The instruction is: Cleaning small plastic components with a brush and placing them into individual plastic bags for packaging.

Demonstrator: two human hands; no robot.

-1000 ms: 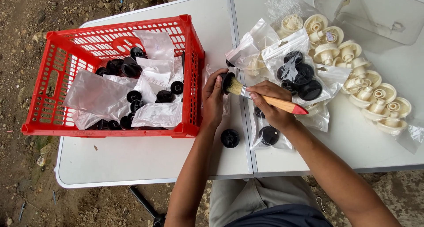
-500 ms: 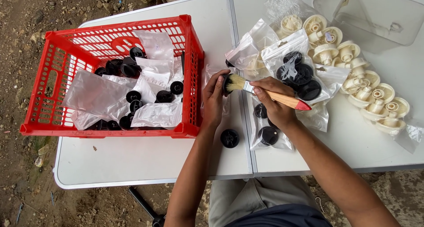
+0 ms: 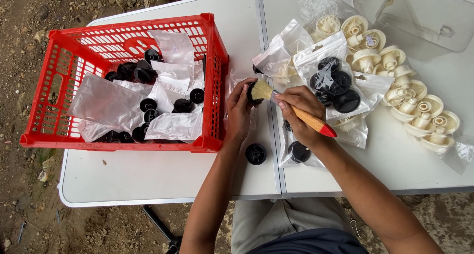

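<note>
Near the table's (image 3: 148, 180) middle seam, head view: left hand (image 3: 239, 110) curled round a small black knob (image 3: 254, 97), fingers closed on it; right hand (image 3: 301, 110) pinching a wooden-handled brush (image 3: 291, 108), bristles touching the knob; red crate (image 3: 123, 81) w/ clear bags & black knobs toward the left edge; loose black knob (image 3: 256, 153) near the front edge; bagged black knobs (image 3: 335, 83) & cream knobs (image 3: 410, 105) toward the right edge.
</note>
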